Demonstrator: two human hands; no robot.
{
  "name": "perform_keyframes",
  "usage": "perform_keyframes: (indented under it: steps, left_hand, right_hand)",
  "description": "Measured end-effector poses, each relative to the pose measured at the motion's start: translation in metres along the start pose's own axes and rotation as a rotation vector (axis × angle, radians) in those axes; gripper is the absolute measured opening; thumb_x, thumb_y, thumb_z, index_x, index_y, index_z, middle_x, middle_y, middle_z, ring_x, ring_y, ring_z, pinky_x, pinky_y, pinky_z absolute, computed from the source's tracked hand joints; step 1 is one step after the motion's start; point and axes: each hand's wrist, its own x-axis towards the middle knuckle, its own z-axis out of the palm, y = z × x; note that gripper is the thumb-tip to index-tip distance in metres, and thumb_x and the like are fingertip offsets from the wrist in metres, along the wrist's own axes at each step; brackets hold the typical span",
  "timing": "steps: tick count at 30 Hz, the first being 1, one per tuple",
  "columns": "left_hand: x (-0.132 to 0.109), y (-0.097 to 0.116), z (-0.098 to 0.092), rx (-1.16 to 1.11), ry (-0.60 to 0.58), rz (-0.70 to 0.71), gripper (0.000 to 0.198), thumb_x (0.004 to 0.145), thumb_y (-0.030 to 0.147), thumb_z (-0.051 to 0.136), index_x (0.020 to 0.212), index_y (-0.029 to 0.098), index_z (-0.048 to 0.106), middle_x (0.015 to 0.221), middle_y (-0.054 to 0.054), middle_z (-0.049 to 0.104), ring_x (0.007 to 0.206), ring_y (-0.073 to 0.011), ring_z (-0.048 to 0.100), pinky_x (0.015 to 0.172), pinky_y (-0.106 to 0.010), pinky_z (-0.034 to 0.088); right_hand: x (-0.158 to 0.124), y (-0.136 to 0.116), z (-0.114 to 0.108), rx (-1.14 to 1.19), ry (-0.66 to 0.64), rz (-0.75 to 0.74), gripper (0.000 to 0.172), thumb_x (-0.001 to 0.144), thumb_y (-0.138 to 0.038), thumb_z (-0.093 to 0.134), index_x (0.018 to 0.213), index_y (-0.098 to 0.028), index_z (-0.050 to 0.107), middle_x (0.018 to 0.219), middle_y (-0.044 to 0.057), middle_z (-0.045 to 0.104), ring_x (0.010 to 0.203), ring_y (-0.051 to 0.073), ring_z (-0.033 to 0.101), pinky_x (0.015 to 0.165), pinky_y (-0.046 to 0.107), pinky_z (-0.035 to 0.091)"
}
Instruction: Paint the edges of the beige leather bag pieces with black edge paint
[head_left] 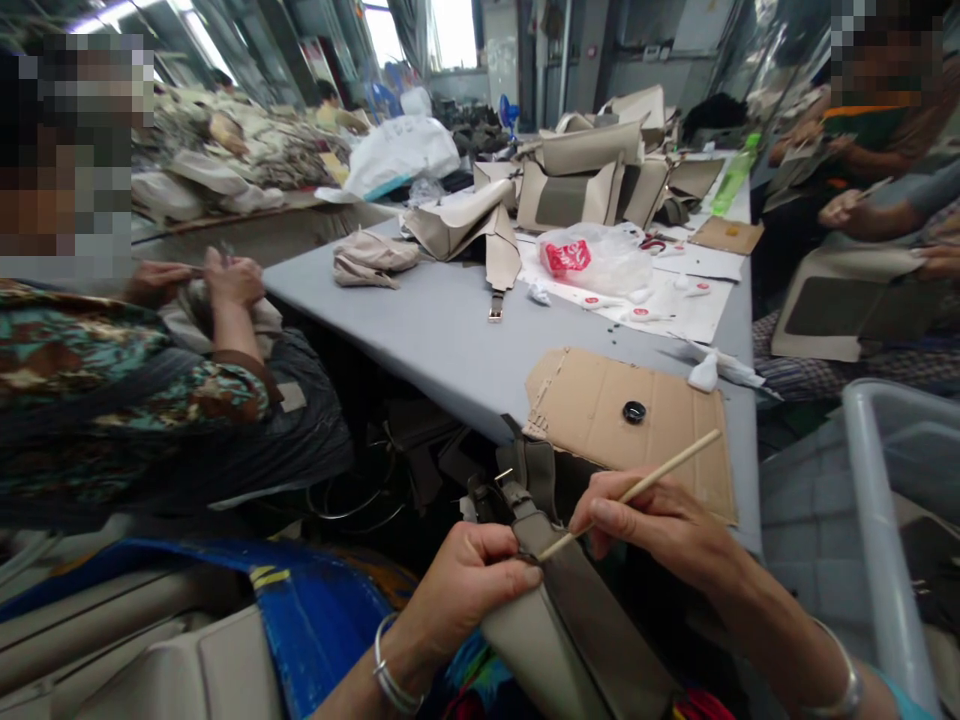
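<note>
A beige and dark olive bag (592, 620) lies across my lap, with a buckled strap at its far end. My left hand (480, 575) pinches the bag's edge between thumb and fingers. In my right hand (652, 520) is a thin wooden stick (675, 465), held like a pen and slanting down to the left. Its lower tip meets the bag edge close to my left fingertips. Beyond my right hand, a small black cap (634, 412) with dark, shiny contents rests on a cardboard sheet (585, 390).
Bag parts (570, 190), a clear plastic bag (600, 255) and white bottles (703, 372) lie on the grey table (420, 310). A grey plastic bin (862, 480) stands right, a blue container (315, 620) left. Co-workers sit on both sides.
</note>
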Motion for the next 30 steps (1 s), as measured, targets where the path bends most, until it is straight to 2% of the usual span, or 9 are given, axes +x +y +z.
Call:
perform_keyframes:
  steps: [5, 8, 10, 12, 14, 16, 19, 23, 30]
  left_hand:
    - [-0.003, 0.004, 0.005, -0.009, 0.017, 0.002, 0.028, 0.073, 0.035, 0.081, 0.088, 0.010, 0.081, 0.073, -0.009, 0.074, 0.064, -0.0173, 0.060, 0.061, -0.025, 0.041]
    - [-0.004, 0.004, 0.005, -0.050, 0.023, 0.008, 0.032, 0.073, 0.033, 0.081, 0.096, 0.012, 0.083, 0.077, -0.009, 0.076, 0.068, -0.0185, 0.062, 0.063, -0.025, 0.044]
    - [-0.004, 0.004, 0.005, -0.062, 0.025, 0.012, 0.033, 0.074, 0.033, 0.080, 0.099, 0.012, 0.083, 0.077, -0.010, 0.076, 0.069, -0.0193, 0.063, 0.064, -0.025, 0.044]
    - [-0.003, 0.004, 0.005, -0.054, 0.010, 0.013, 0.032, 0.076, 0.031, 0.078, 0.101, 0.012, 0.082, 0.080, -0.010, 0.076, 0.072, -0.0204, 0.064, 0.067, -0.026, 0.045]
    - [-0.003, 0.004, 0.008, -0.026, 0.003, 0.016, 0.030, 0.078, 0.030, 0.076, 0.101, 0.013, 0.082, 0.080, -0.009, 0.075, 0.073, -0.0203, 0.064, 0.067, -0.027, 0.044]
    - [-0.002, 0.003, 0.011, 0.020, 0.031, 0.024, 0.028, 0.079, 0.032, 0.076, 0.098, 0.012, 0.082, 0.078, -0.007, 0.073, 0.068, -0.0187, 0.060, 0.064, -0.026, 0.041]
    - [-0.001, 0.000, 0.016, 0.102, 0.108, 0.052, 0.026, 0.077, 0.035, 0.077, 0.088, 0.012, 0.081, 0.070, -0.005, 0.067, 0.063, -0.0169, 0.054, 0.059, -0.026, 0.037]
    - [-0.002, -0.006, 0.019, 0.208, 0.171, 0.089, 0.022, 0.078, 0.034, 0.072, 0.072, 0.012, 0.072, 0.065, -0.002, 0.059, 0.061, -0.0143, 0.046, 0.056, -0.025, 0.031]
    - [-0.005, -0.006, 0.024, 0.298, 0.233, 0.117, 0.022, 0.078, 0.031, 0.069, 0.065, 0.014, 0.065, 0.062, -0.001, 0.054, 0.060, -0.0139, 0.044, 0.054, -0.025, 0.030]
  right_hand:
    - [0.001, -0.002, -0.004, 0.041, 0.027, -0.053, 0.038, 0.101, -0.046, 0.059, 0.089, -0.016, 0.078, 0.067, 0.003, 0.067, 0.064, 0.015, 0.062, 0.060, 0.025, 0.046]
    - [-0.004, -0.004, -0.009, 0.084, 0.166, -0.144, 0.041, 0.103, -0.046, 0.054, 0.086, -0.018, 0.078, 0.060, 0.003, 0.064, 0.056, 0.014, 0.058, 0.055, 0.026, 0.044]
    - [-0.009, -0.007, -0.007, 0.069, 0.265, -0.197, 0.037, 0.106, -0.045, 0.049, 0.100, -0.021, 0.077, 0.065, 0.003, 0.069, 0.061, 0.016, 0.063, 0.060, 0.028, 0.049]
    - [-0.013, -0.007, 0.001, -0.032, 0.305, -0.198, 0.031, 0.108, -0.041, 0.047, 0.114, -0.026, 0.073, 0.083, 0.003, 0.076, 0.079, 0.019, 0.070, 0.076, 0.031, 0.055]
    - [-0.015, -0.004, 0.014, -0.204, 0.300, -0.180, 0.024, 0.106, -0.038, 0.052, 0.118, -0.029, 0.070, 0.101, 0.004, 0.076, 0.096, 0.020, 0.070, 0.087, 0.033, 0.054]
    - [-0.016, 0.003, 0.028, -0.376, 0.305, -0.181, 0.023, 0.099, -0.037, 0.065, 0.119, -0.028, 0.069, 0.110, 0.004, 0.073, 0.103, 0.022, 0.067, 0.089, 0.034, 0.052]
    - [-0.017, 0.015, 0.044, -0.496, 0.332, -0.178, 0.034, 0.088, -0.033, 0.080, 0.118, -0.025, 0.066, 0.105, 0.004, 0.070, 0.097, 0.022, 0.065, 0.084, 0.034, 0.050]
    - [-0.018, 0.020, 0.055, -0.457, 0.380, -0.095, 0.024, 0.084, -0.019, 0.078, 0.103, -0.024, 0.065, 0.093, -0.001, 0.066, 0.085, 0.018, 0.063, 0.075, 0.031, 0.048]
    - [-0.022, 0.026, 0.067, -0.354, 0.464, -0.053, 0.025, 0.082, -0.014, 0.073, 0.101, -0.025, 0.061, 0.095, -0.003, 0.065, 0.087, 0.016, 0.063, 0.078, 0.028, 0.048]
